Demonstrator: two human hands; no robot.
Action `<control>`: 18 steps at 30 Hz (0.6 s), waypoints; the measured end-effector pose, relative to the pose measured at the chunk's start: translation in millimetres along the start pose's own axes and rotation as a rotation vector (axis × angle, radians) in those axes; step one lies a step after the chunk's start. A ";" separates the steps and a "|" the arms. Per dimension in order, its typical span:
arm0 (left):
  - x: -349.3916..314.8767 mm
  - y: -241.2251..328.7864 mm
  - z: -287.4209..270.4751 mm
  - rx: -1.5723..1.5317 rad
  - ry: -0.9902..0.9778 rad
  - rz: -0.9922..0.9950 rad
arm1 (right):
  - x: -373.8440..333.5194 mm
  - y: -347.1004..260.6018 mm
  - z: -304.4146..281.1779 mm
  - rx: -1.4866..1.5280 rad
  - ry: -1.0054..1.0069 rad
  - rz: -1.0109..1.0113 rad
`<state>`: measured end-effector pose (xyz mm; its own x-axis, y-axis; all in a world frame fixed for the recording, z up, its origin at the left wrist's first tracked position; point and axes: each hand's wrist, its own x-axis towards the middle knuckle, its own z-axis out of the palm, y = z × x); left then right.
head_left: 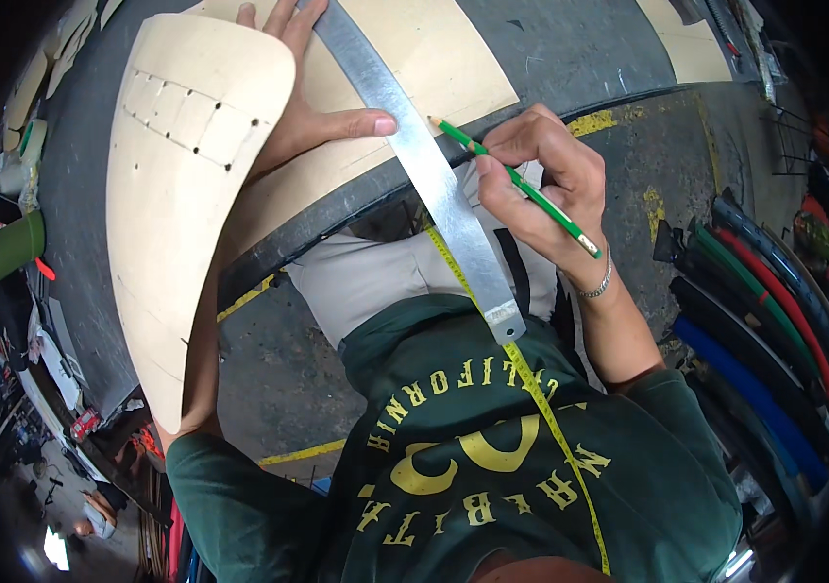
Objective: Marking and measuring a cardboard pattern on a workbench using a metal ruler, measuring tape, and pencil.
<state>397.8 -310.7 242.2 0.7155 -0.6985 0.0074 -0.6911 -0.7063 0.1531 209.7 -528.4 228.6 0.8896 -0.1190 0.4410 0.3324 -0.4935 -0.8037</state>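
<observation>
My left hand is spread over a cream paper sheet on the dark table. Its thumb tip touches the edge of a long steel ruler, whose near end sticks out past the table edge. A curved cream template with small punched holes and drawn lines covers part of that hand and its forearm. Pinched in my right hand is a green pencil. Its point is close to the ruler's right edge, over the sheet. A yellow measuring tape hangs down my dark green shirt, passing partly behind the ruler.
The dark table has a curved-looking front edge close to my body. Rolls of coloured material are stacked at the right. At the left stand a green roll and assorted items. Another cream sheet lies at the back right.
</observation>
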 end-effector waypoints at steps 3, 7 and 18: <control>9.9 11.3 -4.6 0.077 -0.042 -0.005 | 0.2 2.5 -4.7 -0.041 -0.002 -0.053; 8.2 13.7 -7.9 0.132 -0.107 -0.068 | 1.3 2.7 -3.8 -0.036 -0.011 -0.067; 10.2 13.9 -12.0 -0.006 -0.129 -0.116 | 3.8 0.6 -3.6 -0.072 -0.017 -0.100</control>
<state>396.7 -326.2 256.3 0.7711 -0.6217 -0.1374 -0.6040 -0.7825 0.1514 212.1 -532.2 231.2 0.8585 -0.0513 0.5102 0.3972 -0.5626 -0.7251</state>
